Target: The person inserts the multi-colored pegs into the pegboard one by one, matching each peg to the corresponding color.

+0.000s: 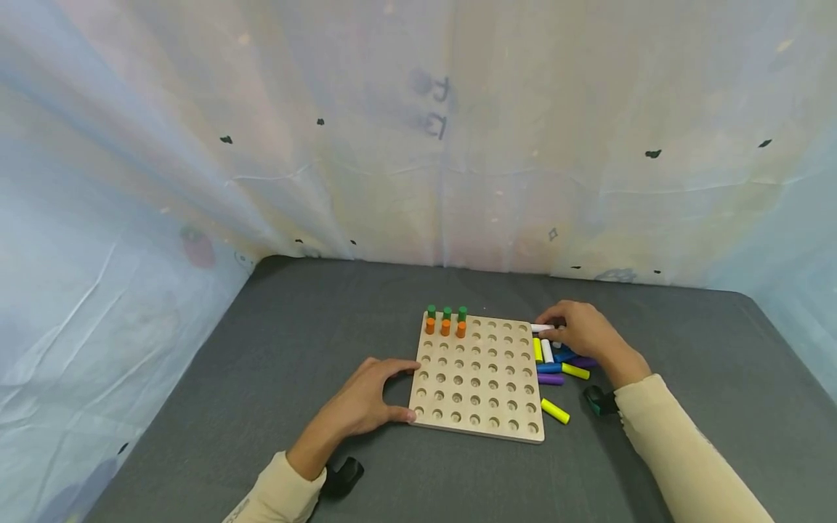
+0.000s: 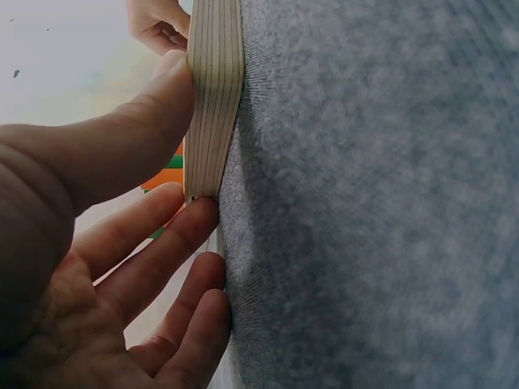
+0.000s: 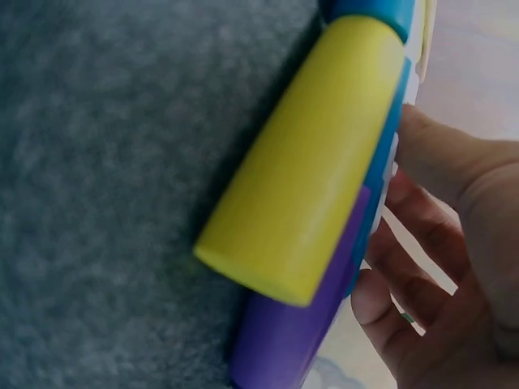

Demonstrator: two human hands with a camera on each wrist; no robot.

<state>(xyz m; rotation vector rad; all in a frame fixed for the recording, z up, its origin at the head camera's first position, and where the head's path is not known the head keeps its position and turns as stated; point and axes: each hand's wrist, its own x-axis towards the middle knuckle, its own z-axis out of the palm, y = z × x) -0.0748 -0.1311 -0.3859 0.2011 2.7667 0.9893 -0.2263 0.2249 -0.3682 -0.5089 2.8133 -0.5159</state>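
A square wooden pegboard (image 1: 484, 378) lies on the grey table, with rows of round holes. Three green pegs (image 1: 447, 313) stand along its far row at the left, and three orange pegs (image 1: 445, 328) stand just in front of them. My left hand (image 1: 366, 396) rests against the board's left edge, thumb and forefinger spread apart along it; the left wrist view shows the thumb (image 2: 166, 93) on the wooden edge. Beyond the board's right side, my right hand (image 1: 584, 333) pinches a white peg (image 1: 540, 328) between thumb and fingertips, over the loose pegs.
Loose pegs lie beside the board's right edge: a white peg (image 1: 547, 351), yellow pegs (image 1: 575, 371), blue pegs (image 1: 549, 368) and purple pegs (image 1: 551, 379). One yellow peg (image 1: 555, 411) lies apart, nearer me. Pale curtains (image 1: 418, 145) hang behind the table (image 1: 327, 305) and at its sides.
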